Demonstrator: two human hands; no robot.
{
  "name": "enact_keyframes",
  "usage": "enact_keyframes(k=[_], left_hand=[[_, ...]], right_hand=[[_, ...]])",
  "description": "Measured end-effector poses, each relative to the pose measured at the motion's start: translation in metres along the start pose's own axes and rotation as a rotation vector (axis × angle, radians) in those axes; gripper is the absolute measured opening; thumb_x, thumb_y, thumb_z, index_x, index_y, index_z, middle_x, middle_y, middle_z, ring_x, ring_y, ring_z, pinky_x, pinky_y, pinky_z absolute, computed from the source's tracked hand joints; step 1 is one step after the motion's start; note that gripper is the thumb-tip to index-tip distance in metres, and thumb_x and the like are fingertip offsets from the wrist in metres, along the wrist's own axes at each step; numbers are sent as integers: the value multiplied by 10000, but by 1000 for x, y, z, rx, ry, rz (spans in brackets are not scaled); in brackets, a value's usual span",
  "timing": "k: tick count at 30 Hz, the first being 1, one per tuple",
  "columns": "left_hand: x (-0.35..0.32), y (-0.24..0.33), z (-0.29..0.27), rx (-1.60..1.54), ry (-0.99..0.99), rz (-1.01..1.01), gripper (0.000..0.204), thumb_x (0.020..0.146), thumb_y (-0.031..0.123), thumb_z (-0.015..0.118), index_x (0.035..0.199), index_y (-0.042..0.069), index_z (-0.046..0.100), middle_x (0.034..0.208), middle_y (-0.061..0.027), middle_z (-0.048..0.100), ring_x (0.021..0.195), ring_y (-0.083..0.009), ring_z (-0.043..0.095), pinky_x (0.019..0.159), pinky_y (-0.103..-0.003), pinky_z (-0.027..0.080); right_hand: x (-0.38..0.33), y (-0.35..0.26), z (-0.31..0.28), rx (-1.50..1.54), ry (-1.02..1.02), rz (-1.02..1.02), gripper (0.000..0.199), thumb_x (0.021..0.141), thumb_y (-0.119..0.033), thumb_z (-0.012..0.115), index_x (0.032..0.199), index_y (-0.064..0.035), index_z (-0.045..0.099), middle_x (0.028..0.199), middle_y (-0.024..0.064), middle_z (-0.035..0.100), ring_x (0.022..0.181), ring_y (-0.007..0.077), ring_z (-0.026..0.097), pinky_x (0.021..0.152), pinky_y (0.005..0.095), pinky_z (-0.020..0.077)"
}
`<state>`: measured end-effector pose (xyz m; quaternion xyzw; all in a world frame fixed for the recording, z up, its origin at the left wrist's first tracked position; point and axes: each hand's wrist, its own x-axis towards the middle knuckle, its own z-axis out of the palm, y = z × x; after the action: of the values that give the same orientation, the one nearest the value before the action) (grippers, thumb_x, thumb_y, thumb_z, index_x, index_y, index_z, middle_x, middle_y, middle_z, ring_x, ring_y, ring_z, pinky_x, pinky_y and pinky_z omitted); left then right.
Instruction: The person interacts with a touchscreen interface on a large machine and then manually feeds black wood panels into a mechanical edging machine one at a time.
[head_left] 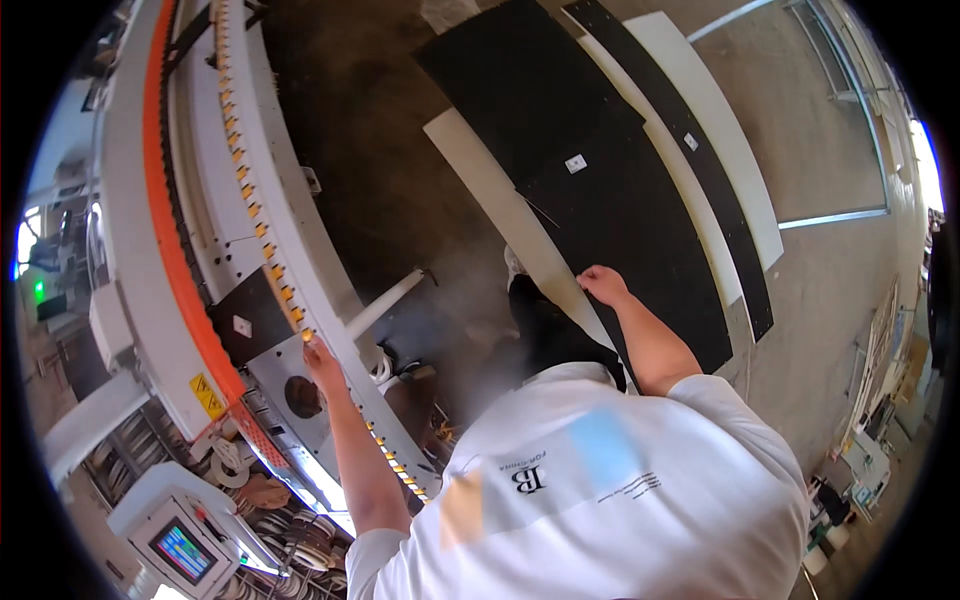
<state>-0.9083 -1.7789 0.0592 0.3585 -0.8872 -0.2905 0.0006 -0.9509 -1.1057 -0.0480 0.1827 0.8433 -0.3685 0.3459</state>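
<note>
A small black panel (pixel 250 312) with a white label lies flat on the grey bed of the long machine at left. My left hand (pixel 322 364) is at its near right corner, fingers bent together beside the yellow rollers (pixel 264 232). Whether they grip the panel's edge is too small to make out. Over at the right, my right hand (pixel 604 285) is closed, thumb and fingertips together, above the left edge of a large black panel (pixel 620 225). What it pinches, if anything, cannot be seen. Below that panel a pale board (pixel 500 185) sticks out.
Beyond the large panel lie a narrow black panel (pixel 715 180) and a white board (pixel 700 90). An orange strip (pixel 165 200) runs along the machine. A control box with a lit screen (pixel 183 550) stands at lower left, near coiled rolls (pixel 308 540). A pale bar (pixel 388 302) juts from the machine.
</note>
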Motion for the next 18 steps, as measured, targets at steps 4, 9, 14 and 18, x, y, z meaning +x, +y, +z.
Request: enact_keyframes(k=[4, 9, 14, 18], left_hand=[[-22, 77, 2, 305, 97, -149, 669, 1016, 546, 526, 1387, -11, 519, 1260, -280, 642, 1130, -458, 630, 928, -505, 510], [-21, 92, 3, 411, 128, -219, 602, 1009, 505, 574, 1348, 9, 543, 1207, -259, 665, 1105, -448, 639, 901, -496, 517], [-26, 106, 13, 357, 202, -175, 567, 1027, 457, 573, 1341, -14, 529, 1213, -255, 658, 1057, -422, 663, 886, -480, 524], [-30, 115, 13, 273, 201, -236, 547, 1038, 419, 567, 1349, -28, 507, 1198, -257, 663, 1047, -396, 675, 876, -459, 536]], right_hand=[[67, 5, -2, -50, 106, 82, 382, 898, -465, 696, 984, -97, 753, 941, 97, 763, 941, 275, 722, 831, 397, 549], [190, 30, -7, -86, 301, 23, 529, 895, -535, 636, 742, -29, 638, 837, 225, 658, 868, 420, 664, 718, 498, 489], [276, 42, 11, 277, 557, 454, 686, 814, -553, 812, 1083, 42, 602, 980, 157, 699, 850, 286, 697, 661, 393, 572], [287, 33, 26, 389, 451, 637, 741, 788, -530, 856, 1157, 42, 564, 969, 126, 638, 722, 238, 650, 544, 365, 582]])
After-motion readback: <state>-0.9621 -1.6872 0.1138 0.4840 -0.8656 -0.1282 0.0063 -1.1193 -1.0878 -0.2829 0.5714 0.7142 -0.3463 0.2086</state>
